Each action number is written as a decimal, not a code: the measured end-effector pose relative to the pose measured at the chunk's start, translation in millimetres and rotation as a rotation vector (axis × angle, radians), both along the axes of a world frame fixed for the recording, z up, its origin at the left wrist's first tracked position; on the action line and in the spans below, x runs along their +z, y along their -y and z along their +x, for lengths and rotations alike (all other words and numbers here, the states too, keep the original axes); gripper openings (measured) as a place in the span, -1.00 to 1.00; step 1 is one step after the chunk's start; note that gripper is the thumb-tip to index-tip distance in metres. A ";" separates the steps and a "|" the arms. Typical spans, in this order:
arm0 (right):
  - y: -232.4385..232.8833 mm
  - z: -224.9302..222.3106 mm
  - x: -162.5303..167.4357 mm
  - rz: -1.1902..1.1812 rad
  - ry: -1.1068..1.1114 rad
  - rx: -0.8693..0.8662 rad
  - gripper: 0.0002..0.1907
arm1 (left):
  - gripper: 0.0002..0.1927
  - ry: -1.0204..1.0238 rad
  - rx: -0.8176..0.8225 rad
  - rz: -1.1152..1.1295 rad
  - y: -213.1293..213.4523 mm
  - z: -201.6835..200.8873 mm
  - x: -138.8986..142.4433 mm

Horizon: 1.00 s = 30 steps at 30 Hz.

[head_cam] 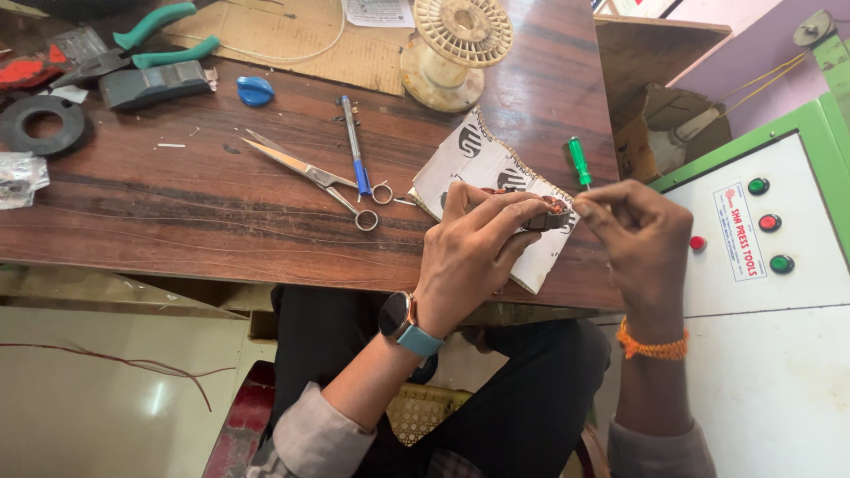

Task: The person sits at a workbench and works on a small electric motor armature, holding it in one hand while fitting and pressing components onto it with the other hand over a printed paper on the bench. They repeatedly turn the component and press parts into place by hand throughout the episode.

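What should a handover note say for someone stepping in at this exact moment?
Left hand: gripping a small round coil part with reddish copper windings, held above a torn white card sheet at the edge of the brown wooden table.
Right hand: fingertips pinched together at the part's right side; whatever they pinch is too fine to see.
Nearby: green-handled screwdriver, steel scissors, blue-tipped pen, cream plastic spool.
Done: windings are visible on the part.
Left: how far the work has got cannot be told; tools lie untouched.
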State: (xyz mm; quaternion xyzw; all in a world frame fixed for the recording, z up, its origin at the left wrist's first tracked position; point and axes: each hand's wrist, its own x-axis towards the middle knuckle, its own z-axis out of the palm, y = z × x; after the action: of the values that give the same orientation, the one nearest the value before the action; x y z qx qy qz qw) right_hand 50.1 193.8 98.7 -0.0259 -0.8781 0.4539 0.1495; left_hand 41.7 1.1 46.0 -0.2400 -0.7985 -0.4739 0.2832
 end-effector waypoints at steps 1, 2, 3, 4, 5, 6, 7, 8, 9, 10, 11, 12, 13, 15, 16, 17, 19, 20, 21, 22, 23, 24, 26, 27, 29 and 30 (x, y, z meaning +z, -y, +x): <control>-1.8 6.0 -3.1 0.021 -0.014 0.001 -0.92 | -0.65 0.011 0.000 -0.001 -0.3 1.1 0.4; -2.6 11.0 -7.2 0.042 -0.028 0.001 -0.93 | -0.65 0.021 0.000 -0.003 -0.6 2.6 0.6; -3.2 14.5 -11.0 0.063 -0.044 0.004 -0.94 | -0.65 0.029 0.001 -0.004 -1.0 3.1 1.0; -2.9 17.7 -15.4 0.079 -0.068 0.037 -0.94 | -0.66 0.033 -0.001 -0.003 -1.5 3.5 1.3; -1.3 20.2 -20.6 0.094 -0.093 0.071 -0.95 | -0.66 0.036 -0.002 -0.003 -1.7 3.2 1.6; 0.6 21.6 -25.1 0.110 -0.118 0.107 -0.95 | -0.66 0.038 -0.001 -0.002 -1.7 2.7 1.6; 2.8 22.4 -29.2 0.134 -0.176 0.139 -0.94 | -0.66 0.042 0.003 0.002 -1.5 2.0 1.7; 5.1 23.4 -33.2 0.158 -0.234 0.172 -0.93 | -0.66 0.045 0.006 0.005 -1.2 1.1 1.6; 6.2 24.2 -36.2 0.183 -0.292 0.203 -0.91 | -0.67 0.047 0.009 0.008 -1.3 0.3 1.1; 5.9 25.2 -38.1 0.226 -0.333 0.224 -0.90 | -0.66 0.044 0.005 0.002 -0.8 -0.6 0.1; 4.8 26.4 -39.5 0.271 -0.373 0.244 -0.89 | -0.66 0.040 -0.001 -0.004 0.4 -1.6 -1.4; 3.8 26.6 -41.2 0.316 -0.414 0.265 -0.88 | -0.66 0.036 -0.005 -0.008 1.7 -2.7 -3.5; 3.9 26.3 -43.9 0.359 -0.439 0.278 -0.88 | -0.66 0.019 -0.027 -0.049 3.0 -3.9 -6.3; 4.9 25.2 -50.6 0.444 -0.487 0.305 -0.88 | -0.65 -0.014 -0.069 -0.130 5.1 -6.3 -13.1; 5.8 25.2 -54.2 0.461 -0.473 0.305 -0.90 | -0.60 -0.092 -0.060 -0.172 5.2 -5.7 -16.8; 7.6 26.0 -58.0 0.477 -0.458 0.305 -0.92 | -0.54 -0.169 -0.051 -0.214 5.1 -3.8 -20.5; 8.5 29.7 -61.6 0.477 -0.463 0.323 -0.92 | -0.54 -0.245 -0.049 -0.242 3.8 -3.5 -26.5; 9.3 32.7 -62.6 0.463 -0.482 0.340 -0.90 | -0.59 -0.245 -0.057 -0.228 2.7 -4.4 -28.5; 9.1 34.8 -61.4 0.450 -0.504 0.358 -0.87 | -0.63 -0.248 -0.062 -0.213 1.8 -5.1 -29.6; 8.1 37.2 -58.4 0.435 -0.482 0.352 -0.86 | -0.69 -0.259 -0.070 -0.186 1.9 -5.2 -30.1; 7.5 40.3 -54.9 0.419 -0.460 0.347 -0.84 | -0.74 -0.270 -0.077 -0.160 2.3 -5.0 -30.2; 7.8 42.6 -51.5 0.401 -0.436 0.345 -0.82 | -0.78 -0.278 -0.082 -0.134 3.0 -4.2 -29.8; 10.6 47.0 -45.5 0.329 -0.464 0.290 -0.86 | -0.81 -0.258 -0.067 -0.059 1.3 -4.0 -27.7; 12.4 48.2 -42.4 0.293 -0.478 0.264 -0.88 | -0.81 -0.249 -0.058 -0.021 0.4 -4.3 -26.3; 14.9 45.3 -35.2 0.187 -0.355 0.142 -0.91 | -0.83 -0.252 -0.040 0.024 1.6 -4.7 -24.1; 16.3 42.6 -31.7 0.132 -0.291 0.084 -0.92 | -0.84 -0.253 -0.029 0.045 2.6 -4.7 -23.3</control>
State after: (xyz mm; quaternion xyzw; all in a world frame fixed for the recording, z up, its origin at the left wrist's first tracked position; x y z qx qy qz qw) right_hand 92.7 177.5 67.0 0.0867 -0.8754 0.3998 0.2576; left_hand 37.0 -1.4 22.7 -0.3030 -0.7418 -0.4618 0.3802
